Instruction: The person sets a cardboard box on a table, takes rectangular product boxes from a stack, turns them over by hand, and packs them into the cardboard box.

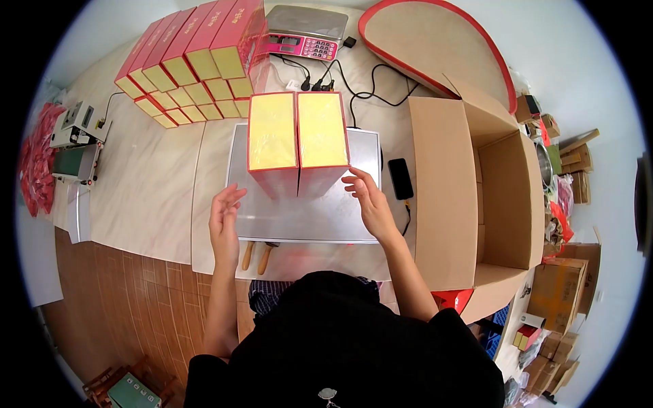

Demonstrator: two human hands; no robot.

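Observation:
Two red boxes with yellow faces stand side by side on a silver metal plate [306,221]: the left box [273,132] and the right box [322,130]. My left hand [226,212] is raised at the plate's left edge, fingers apart and slightly curled, holding nothing. Close to the lower right corner of the right box is my right hand [367,200], its fingers spread and nothing in them. Whether a fingertip touches that box I cannot tell.
Stacked red and yellow boxes [197,61] stand at the back left, beside a scale [306,27]. An open cardboard box [442,194] is on the right, near a black phone [400,179]. Cables, a red-rimmed tray [435,41] and wooden handles [264,260] also show.

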